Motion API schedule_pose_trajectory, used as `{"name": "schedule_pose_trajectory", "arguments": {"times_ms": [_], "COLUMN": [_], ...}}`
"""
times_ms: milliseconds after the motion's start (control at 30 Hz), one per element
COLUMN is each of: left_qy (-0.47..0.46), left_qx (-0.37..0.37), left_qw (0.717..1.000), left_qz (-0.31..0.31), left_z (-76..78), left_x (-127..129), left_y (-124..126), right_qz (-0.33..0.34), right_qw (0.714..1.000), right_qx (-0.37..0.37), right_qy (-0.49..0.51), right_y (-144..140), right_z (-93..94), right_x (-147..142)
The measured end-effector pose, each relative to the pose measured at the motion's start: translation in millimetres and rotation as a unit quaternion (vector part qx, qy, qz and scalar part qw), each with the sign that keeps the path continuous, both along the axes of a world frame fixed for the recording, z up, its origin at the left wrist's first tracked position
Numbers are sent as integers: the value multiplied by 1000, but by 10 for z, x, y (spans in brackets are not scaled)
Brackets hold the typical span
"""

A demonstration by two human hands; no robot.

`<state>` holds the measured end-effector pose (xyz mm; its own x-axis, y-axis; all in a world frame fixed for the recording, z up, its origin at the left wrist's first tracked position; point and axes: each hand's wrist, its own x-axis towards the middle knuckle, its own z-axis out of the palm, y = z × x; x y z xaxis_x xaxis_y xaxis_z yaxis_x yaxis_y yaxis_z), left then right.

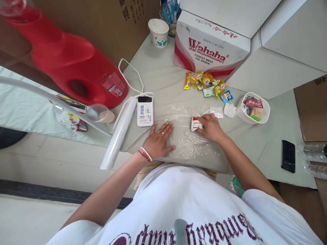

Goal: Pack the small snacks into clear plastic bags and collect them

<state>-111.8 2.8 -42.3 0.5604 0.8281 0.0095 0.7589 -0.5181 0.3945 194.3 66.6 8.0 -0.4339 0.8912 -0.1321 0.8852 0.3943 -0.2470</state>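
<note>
A clear plastic bag [187, 143] lies flattened on the light green cloth. My left hand [159, 139] rests palm down on its left edge with the fingers spread. At the right part of the bag, my right hand [209, 126] has its fingers closed on a small white packet with red print [195, 124]. Just beyond that hand lie a white packet [216, 112] and a crumpled white tissue [230, 110]. Left of my left hand is a white power bank [145, 111] with a cable, beside a white plastic roll [119, 132].
Yellow and blue snack packets [209, 84] lie before a Wahaha carton [212, 47]. A white tub [252, 108] holds more packets. On the left stand a red jug [76, 64] and a small clear cup [100, 114]. A paper cup [158, 33] and a black phone [288, 156] are further off.
</note>
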Motion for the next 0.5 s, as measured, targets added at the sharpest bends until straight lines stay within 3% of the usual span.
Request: {"name": "schedule_pose_trajectory", "arguments": {"times_ms": [100, 233, 367, 500], "left_qy": [-6, -19, -35, -52], "left_qx": [7, 11, 22, 62], "left_qw": [1000, 1000, 999, 997], "left_qz": [-14, -20, -11, -16], "left_z": [-20, -45, 8, 121], "left_x": [-66, -117, -148, -169], "left_y": [2, 16, -21, -167], "right_qz": [-76, -110, -53, 5], "right_qw": [997, 991, 995, 1000], "right_qx": [14, 47, 66, 4], "right_qy": [30, 51, 57, 20], "right_y": [-89, -231, -283, -204], "right_z": [-182, 19, 304, 211], "right_x": [332, 539, 189, -294]}}
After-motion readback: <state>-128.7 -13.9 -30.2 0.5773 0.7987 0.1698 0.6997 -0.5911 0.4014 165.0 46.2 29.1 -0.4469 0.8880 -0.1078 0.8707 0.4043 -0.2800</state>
